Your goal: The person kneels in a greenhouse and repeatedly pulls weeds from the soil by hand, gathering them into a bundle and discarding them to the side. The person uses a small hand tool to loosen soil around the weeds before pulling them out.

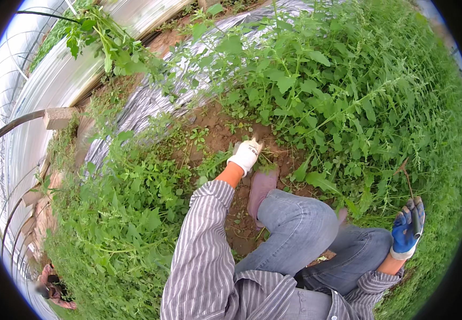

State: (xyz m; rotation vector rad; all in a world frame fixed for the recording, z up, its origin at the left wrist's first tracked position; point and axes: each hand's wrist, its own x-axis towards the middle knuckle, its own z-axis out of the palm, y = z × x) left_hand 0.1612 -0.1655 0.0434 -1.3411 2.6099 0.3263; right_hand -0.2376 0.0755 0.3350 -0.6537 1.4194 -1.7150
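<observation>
My left hand (247, 155), in a white knit work glove, reaches down to the brown soil (211, 124) just beyond my shoe (263, 186). Its back faces me, and low green weeds (217, 162) lie against it. Whether the fingers hold any stems is hidden. Off to the right, beside my knee, my right hand (406, 232) wears a glove with a blue coated palm. It grips the dark handle of a small hand hoe (416, 221). The hoe's thin rusty shaft and head (403, 168) point away from me, against tall leafy weeds (359, 100).
Dense weeds (135, 216) also grow at my left. Silvery plastic mulch film (147, 100) covers ground ahead. Uprooted plants (115, 48) hang at upper left, near a concrete block (58, 118), a curved hoop (11, 130) and plastic greenhouse sheeting (35, 92). Another person (53, 288) is at lower left.
</observation>
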